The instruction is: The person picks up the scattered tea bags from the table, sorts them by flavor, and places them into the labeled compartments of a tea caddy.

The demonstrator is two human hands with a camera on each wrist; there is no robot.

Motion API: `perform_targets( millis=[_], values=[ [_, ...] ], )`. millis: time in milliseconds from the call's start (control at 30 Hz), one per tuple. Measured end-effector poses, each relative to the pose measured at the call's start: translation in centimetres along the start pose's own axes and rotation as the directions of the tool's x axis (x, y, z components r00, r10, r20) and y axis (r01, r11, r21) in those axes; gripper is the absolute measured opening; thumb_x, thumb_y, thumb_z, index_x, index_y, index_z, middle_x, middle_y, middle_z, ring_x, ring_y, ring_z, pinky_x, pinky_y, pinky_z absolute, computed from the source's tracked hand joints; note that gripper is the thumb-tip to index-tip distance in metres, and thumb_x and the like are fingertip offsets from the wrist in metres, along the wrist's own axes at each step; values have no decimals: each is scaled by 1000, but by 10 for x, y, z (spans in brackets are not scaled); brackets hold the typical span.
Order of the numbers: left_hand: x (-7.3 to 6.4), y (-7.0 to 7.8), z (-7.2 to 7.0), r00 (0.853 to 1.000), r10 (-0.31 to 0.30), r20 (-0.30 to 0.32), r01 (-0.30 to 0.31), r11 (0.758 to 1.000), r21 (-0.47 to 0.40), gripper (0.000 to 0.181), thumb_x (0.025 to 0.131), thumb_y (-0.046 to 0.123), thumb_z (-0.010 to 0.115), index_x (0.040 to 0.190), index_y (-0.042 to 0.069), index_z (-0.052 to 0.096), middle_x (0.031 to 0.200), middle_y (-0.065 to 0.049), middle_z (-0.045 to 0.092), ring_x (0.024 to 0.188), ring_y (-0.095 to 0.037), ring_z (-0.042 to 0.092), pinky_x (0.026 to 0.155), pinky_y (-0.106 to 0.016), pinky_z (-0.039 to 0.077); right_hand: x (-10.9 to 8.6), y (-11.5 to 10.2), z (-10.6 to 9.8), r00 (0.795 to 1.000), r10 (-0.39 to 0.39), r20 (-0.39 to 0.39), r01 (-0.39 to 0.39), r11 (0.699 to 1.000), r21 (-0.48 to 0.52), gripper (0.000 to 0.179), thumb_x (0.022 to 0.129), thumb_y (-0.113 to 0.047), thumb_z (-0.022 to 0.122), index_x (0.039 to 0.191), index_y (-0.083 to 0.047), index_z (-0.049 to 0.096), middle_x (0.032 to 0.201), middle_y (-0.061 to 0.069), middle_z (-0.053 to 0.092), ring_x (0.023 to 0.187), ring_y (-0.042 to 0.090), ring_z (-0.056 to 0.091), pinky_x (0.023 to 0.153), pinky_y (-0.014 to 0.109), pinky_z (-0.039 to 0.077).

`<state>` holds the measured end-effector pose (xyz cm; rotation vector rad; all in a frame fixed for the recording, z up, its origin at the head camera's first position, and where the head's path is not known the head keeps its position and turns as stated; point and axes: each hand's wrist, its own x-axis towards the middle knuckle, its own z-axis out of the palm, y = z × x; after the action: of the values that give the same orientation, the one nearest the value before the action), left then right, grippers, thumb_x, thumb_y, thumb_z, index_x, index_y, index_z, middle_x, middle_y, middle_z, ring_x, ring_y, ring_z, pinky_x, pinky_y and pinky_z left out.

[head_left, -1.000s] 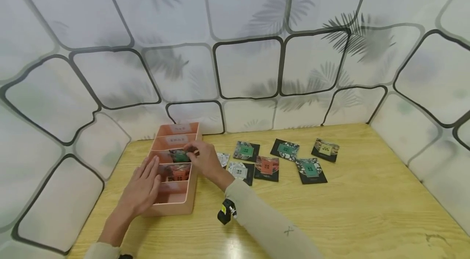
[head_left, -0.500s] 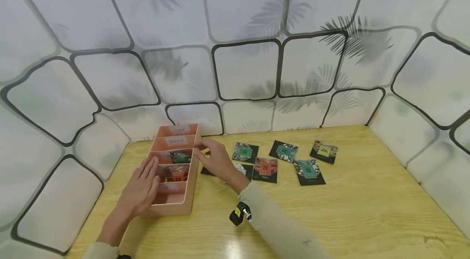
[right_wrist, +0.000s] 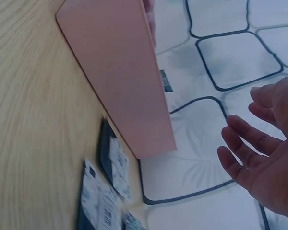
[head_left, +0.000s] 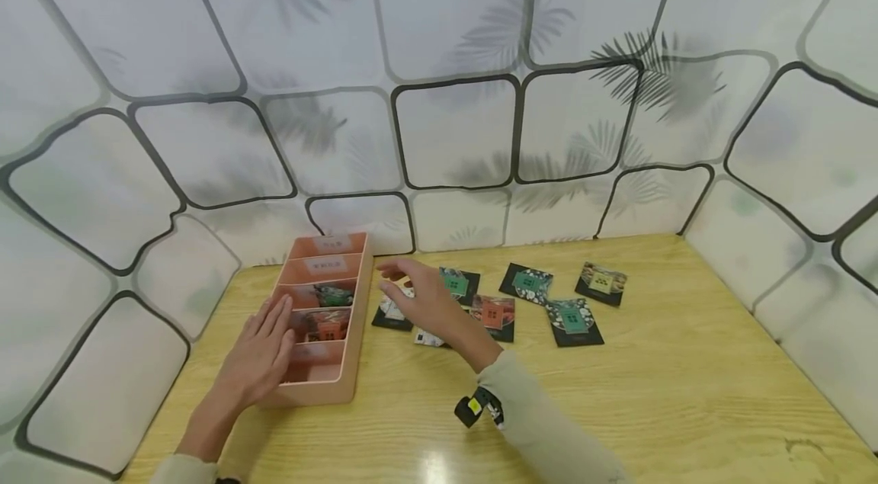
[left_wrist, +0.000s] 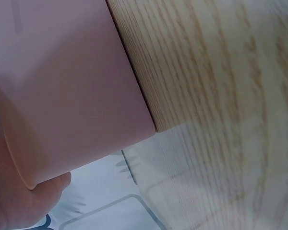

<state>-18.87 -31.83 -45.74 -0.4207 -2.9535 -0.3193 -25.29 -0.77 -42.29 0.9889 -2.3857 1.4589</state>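
Note:
A long pink divided box (head_left: pixel 355 339) stands at the left of the table. My left hand (head_left: pixel 257 354) rests along its left rim with the fingers straight. A dark green packet (head_left: pixel 334 295) lies in the middle compartment, and a red packet (head_left: pixel 325 325) lies in the one nearer me. Just right of the box, my right hand (head_left: pixel 435 305) hovers with loosely bent fingers and nothing in them; the right wrist view shows the bare palm (right_wrist: pixel 273 167). Below it are white-and-black packets (head_left: pixel 391 316), partly hidden by the hand.
Further right lie a green packet (head_left: pixel 458 283), a red packet (head_left: pixel 494 316), two teal flowered packets (head_left: pixel 527 282) and a yellow-labelled packet (head_left: pixel 600 283). Paper labels (head_left: pixel 328 265) mark the box compartments. A patterned white sheet (head_left: pixel 453 133) stands behind the wooden table (head_left: pixel 658 392).
My right hand has let go of the green packet in the middle compartment and drawn back to the right, over the loose packets. My left hand stays at the box's left rim.

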Motion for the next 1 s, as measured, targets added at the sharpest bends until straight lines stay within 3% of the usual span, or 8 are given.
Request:
perform_targets(
  millis=[367, 600, 767, 1000],
  values=[
    [-5, -2, 8, 999, 26, -46, -26, 1000, -1, 54, 110, 18, 39, 154, -14, 32, 160, -32, 31, 150, -49, 21, 117, -66, 21, -26, -4, -43, 995, 6, -95, -9, 999, -36, 31, 106, -24, 60, 136, -16, 62, 122, 0, 69, 113, 13, 64, 96, 42, 53],
    [0, -5, 4, 1000, 23, -16, -23, 1000, -3, 57, 111, 21, 34, 156, -12, 27, 162, -31, 26, 152, -48, 15, 120, -64, 15, -45, 1, -74, 986, 20, -164, -26, 999, -37, 31, 105, -19, 61, 136, -16, 63, 124, 1, 68, 115, 16, 64, 97, 48, 53],
    [-1, -4, 4, 1000, 14, 7, -14, 1000, -15, 57, 112, 23, 34, 157, -12, 26, 163, -31, 24, 153, -47, 14, 119, -65, 17, -60, 10, -96, 973, 35, -226, -48, 998, -51, 30, 105, -17, 62, 135, -14, 63, 123, 3, 68, 114, 21, 65, 97, 55, 52],
    [0, -3, 4, 1000, 4, 12, -4, 1000, -23, 57, 112, 23, 34, 157, -11, 25, 163, -31, 24, 153, -47, 13, 119, -65, 16, -72, 22, -133, 944, 62, -323, -93, 992, -80, 30, 104, -14, 63, 134, -10, 63, 125, 9, 69, 113, 26, 65, 95, 55, 53]
  ],
)
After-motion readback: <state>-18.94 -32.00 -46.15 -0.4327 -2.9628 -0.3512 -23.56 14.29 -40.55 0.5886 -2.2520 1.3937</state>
